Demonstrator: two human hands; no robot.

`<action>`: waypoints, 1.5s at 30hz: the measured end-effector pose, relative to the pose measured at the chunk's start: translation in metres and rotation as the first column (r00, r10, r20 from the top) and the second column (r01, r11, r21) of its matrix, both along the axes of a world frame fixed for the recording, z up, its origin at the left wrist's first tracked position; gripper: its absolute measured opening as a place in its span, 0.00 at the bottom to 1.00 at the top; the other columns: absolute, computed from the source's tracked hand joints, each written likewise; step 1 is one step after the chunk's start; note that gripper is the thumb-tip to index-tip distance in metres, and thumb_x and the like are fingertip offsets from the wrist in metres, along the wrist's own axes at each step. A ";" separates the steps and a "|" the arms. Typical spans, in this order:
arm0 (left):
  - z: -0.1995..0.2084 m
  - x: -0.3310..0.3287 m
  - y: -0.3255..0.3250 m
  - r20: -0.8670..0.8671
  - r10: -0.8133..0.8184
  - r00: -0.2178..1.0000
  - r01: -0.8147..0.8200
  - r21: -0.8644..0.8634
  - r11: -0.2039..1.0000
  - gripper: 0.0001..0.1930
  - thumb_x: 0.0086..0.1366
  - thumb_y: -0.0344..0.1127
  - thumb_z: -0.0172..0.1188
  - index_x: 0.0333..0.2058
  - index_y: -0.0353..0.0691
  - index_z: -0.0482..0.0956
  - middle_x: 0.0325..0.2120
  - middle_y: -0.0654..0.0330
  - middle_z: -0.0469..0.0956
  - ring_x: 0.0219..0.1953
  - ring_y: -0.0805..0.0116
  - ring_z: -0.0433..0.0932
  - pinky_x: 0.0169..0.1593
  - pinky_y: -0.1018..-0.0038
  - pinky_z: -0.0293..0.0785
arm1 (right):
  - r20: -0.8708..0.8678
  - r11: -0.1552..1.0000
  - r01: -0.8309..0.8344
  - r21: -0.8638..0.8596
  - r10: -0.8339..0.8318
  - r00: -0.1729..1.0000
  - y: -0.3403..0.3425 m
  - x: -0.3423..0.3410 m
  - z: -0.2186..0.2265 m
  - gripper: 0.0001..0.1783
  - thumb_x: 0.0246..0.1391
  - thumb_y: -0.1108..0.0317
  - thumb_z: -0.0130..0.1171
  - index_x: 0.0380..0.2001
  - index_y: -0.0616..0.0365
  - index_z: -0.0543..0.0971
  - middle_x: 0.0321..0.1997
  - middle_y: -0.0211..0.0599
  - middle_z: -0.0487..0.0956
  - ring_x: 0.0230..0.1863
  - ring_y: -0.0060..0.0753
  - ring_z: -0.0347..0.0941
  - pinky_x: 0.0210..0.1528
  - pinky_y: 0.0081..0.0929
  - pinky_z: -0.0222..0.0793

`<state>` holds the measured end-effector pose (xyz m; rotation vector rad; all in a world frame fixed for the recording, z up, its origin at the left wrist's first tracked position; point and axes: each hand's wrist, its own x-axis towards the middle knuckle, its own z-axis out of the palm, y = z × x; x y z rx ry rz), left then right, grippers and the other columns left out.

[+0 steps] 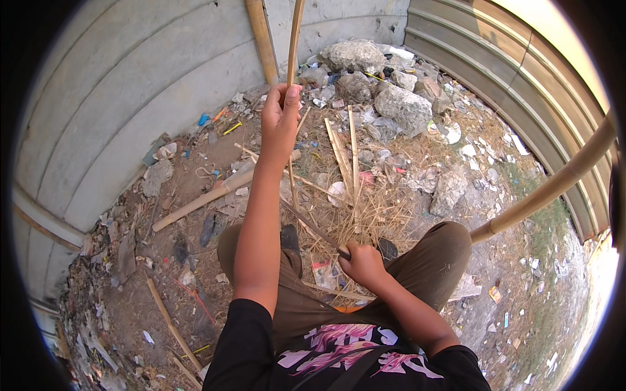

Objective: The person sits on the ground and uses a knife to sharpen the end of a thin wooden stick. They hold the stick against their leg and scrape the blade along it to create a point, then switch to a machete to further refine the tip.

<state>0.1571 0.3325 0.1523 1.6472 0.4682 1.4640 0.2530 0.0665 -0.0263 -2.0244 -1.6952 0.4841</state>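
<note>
My left hand [283, 109], raised ahead of me, is closed around a long bamboo strip [295, 39]. The strip stands nearly upright, running out of the top of the picture and down below my fist toward the ground. Between my knees, my right hand [364, 264] grips the dark handle of a long-bladed knife [312, 225]. Its blade points up and to the left, its far end close to the strip's lower part; whether they touch I cannot tell. Beneath them lies a heap of thin bamboo shavings [385, 218].
Split bamboo pieces [341, 153] lie ahead, and a round bamboo pole [222, 192] rests at left. A thick bamboo pole [554, 186] slants at my right. Large rocks [403, 109] and litter lie before the concrete wall [143, 72]. Corrugated metal fencing [502, 62] closes the right side.
</note>
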 end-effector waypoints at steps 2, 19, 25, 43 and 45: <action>0.009 0.009 -0.009 0.068 0.049 0.996 -0.054 0.072 0.996 0.20 0.76 0.51 0.48 0.31 0.42 0.70 0.21 0.72 0.62 0.23 0.83 0.58 0.26 0.84 0.56 | -0.021 0.995 -0.067 0.074 0.069 0.997 0.016 -0.001 0.014 0.13 0.50 0.60 0.63 0.28 0.60 0.77 0.23 0.53 0.79 0.27 0.58 0.79 0.32 0.51 0.76; -0.036 0.072 -0.020 0.052 0.386 0.921 -0.389 0.153 0.908 0.21 0.75 0.47 0.53 0.27 0.36 0.75 0.14 0.71 0.60 0.19 0.82 0.56 0.23 0.77 0.55 | -0.281 0.975 0.019 0.220 0.044 0.959 0.059 -0.013 -0.032 0.16 0.53 0.62 0.62 0.28 0.68 0.76 0.25 0.59 0.79 0.28 0.63 0.78 0.35 0.49 0.75; -0.040 0.068 -0.020 0.043 0.362 0.931 -0.365 0.085 0.927 0.19 0.73 0.46 0.56 0.31 0.35 0.78 0.13 0.68 0.60 0.19 0.82 0.57 0.22 0.77 0.57 | -0.225 0.992 0.128 -0.007 -0.126 0.966 0.063 -0.010 -0.087 0.16 0.53 0.62 0.62 0.28 0.69 0.78 0.25 0.61 0.79 0.29 0.65 0.78 0.36 0.51 0.76; -0.016 -0.019 0.020 0.052 0.141 0.989 -0.128 -0.201 0.971 0.18 0.77 0.50 0.46 0.33 0.43 0.69 0.26 0.69 0.66 0.28 0.80 0.64 0.34 0.80 0.65 | 0.020 0.892 -0.100 -0.440 0.121 0.992 0.039 0.009 -0.027 0.18 0.48 0.59 0.64 0.36 0.63 0.84 0.29 0.57 0.81 0.37 0.59 0.80 0.43 0.49 0.76; -0.014 -0.024 0.020 0.032 0.149 0.988 -0.146 -0.076 0.986 0.17 0.77 0.49 0.46 0.35 0.43 0.70 0.26 0.68 0.68 0.29 0.79 0.66 0.35 0.80 0.66 | 0.069 0.853 -0.054 -0.520 0.105 0.992 0.040 0.023 -0.023 0.16 0.48 0.64 0.62 0.37 0.64 0.84 0.35 0.56 0.83 0.40 0.57 0.81 0.44 0.47 0.78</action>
